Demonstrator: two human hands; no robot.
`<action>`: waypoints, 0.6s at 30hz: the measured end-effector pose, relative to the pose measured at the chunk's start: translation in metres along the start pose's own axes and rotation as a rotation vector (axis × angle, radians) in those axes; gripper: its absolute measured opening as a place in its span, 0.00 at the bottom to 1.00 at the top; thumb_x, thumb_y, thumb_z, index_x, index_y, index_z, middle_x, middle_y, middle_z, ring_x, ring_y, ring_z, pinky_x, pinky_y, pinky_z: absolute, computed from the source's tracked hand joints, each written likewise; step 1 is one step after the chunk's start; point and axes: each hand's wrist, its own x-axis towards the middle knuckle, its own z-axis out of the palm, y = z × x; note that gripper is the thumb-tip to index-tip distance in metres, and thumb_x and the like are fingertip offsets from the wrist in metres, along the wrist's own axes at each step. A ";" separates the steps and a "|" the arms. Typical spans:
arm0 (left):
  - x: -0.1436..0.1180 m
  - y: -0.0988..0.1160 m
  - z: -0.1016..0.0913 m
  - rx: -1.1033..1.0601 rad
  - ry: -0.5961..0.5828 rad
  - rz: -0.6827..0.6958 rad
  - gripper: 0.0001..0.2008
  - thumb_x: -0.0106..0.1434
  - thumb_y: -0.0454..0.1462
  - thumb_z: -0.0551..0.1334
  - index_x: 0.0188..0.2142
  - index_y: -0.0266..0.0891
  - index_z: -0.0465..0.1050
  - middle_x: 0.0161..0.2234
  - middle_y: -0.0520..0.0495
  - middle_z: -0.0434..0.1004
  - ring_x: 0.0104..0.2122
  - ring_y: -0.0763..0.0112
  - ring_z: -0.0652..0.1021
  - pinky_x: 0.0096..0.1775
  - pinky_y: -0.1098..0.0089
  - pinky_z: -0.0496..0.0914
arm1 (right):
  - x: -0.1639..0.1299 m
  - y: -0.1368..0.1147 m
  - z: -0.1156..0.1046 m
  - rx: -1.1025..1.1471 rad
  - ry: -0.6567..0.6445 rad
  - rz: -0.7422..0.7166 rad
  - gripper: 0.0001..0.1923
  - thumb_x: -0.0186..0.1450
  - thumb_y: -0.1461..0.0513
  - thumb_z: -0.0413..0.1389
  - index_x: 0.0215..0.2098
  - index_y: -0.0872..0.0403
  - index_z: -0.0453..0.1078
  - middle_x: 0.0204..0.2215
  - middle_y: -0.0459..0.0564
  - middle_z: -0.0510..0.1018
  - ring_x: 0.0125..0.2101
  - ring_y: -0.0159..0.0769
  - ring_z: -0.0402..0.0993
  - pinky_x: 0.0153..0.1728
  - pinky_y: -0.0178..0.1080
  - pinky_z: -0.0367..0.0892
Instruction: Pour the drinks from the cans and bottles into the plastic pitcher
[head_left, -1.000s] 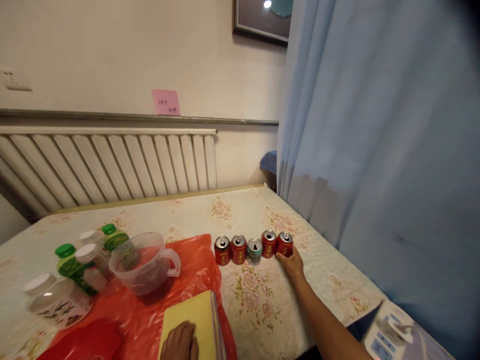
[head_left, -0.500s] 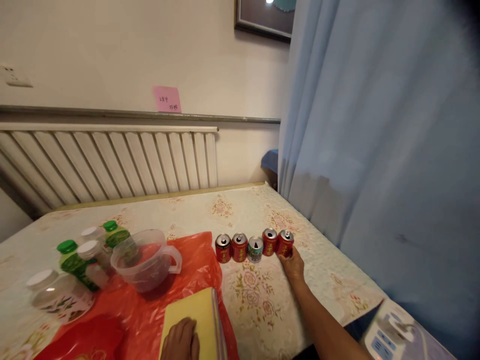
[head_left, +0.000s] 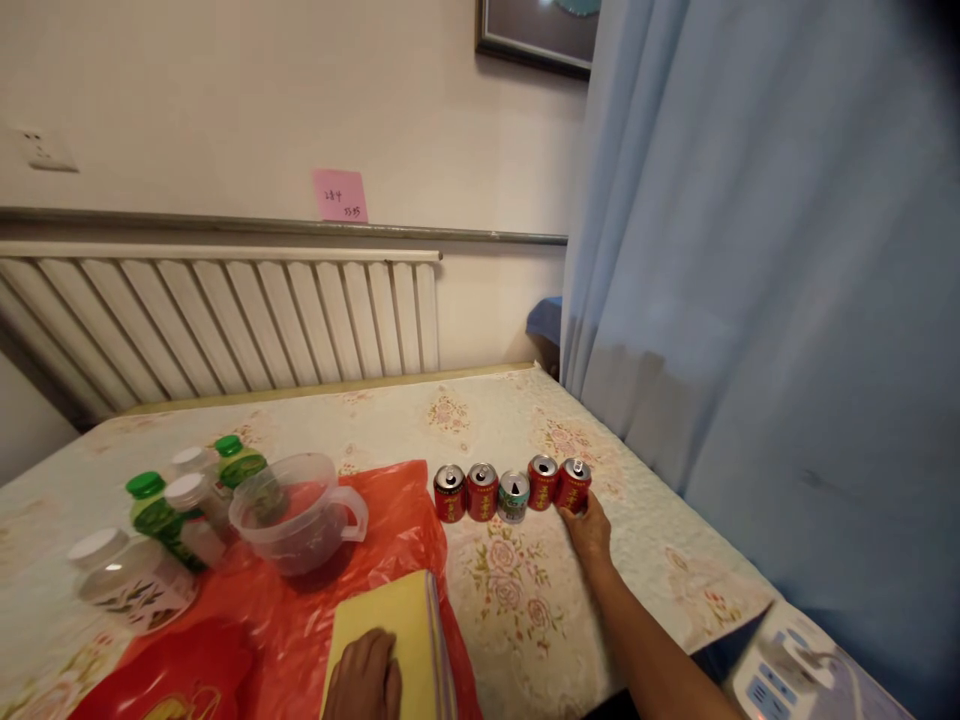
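My right hand [head_left: 589, 533] is closed around the lower part of a red drink can [head_left: 574, 487]. That can stands upright at the right end of a row on the flowered cover. To its left, close together, are another red can [head_left: 542, 484], a shorter pale green can [head_left: 513, 497], a red can [head_left: 482, 493] and a dark-topped red can [head_left: 450, 494]. Their tops face up, with several openings showing. My left hand [head_left: 365, 677] rests flat, holding nothing, on a yellow layered stack [head_left: 401, 610]; whether it is cloth or paper, I cannot tell.
A red plastic sheet [head_left: 397, 500] lies under a clear handled jug [head_left: 296, 520] and a red dish [head_left: 180, 670]. Green-capped bottles [head_left: 154, 510] and white-lidded jars [head_left: 135, 585] stand at the left. A blue curtain [head_left: 720, 300] hangs at the right, above a power strip [head_left: 780, 670].
The whole view has shifted slightly, so everything appears a little further right. My right hand keeps its hold on the end can, and my left hand still rests on the yellow stack.
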 end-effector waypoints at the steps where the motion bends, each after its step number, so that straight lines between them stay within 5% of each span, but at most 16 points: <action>1: 0.000 0.000 0.000 -0.002 -0.007 -0.007 0.09 0.65 0.38 0.55 0.43 0.42 0.71 0.41 0.45 0.77 0.42 0.60 0.77 0.46 0.60 0.73 | 0.000 0.001 0.001 0.002 0.000 0.004 0.26 0.50 0.53 0.59 0.45 0.55 0.70 0.36 0.53 0.81 0.35 0.45 0.77 0.37 0.41 0.69; 8: -0.002 0.010 -0.006 0.001 -0.062 -0.083 0.11 0.66 0.37 0.54 0.45 0.41 0.71 0.45 0.42 0.76 0.46 0.59 0.76 0.50 0.57 0.70 | -0.008 0.006 0.001 0.014 -0.016 0.059 0.29 0.50 0.50 0.58 0.46 0.56 0.69 0.40 0.56 0.80 0.37 0.47 0.76 0.37 0.42 0.69; 18: -0.001 0.033 -0.029 -0.055 -0.187 -0.224 0.13 0.65 0.29 0.49 0.41 0.41 0.70 0.42 0.45 0.74 0.44 0.62 0.73 0.51 0.59 0.68 | -0.057 -0.012 -0.018 -0.100 -0.093 0.232 0.38 0.51 0.47 0.51 0.54 0.63 0.65 0.48 0.66 0.75 0.47 0.55 0.73 0.50 0.50 0.65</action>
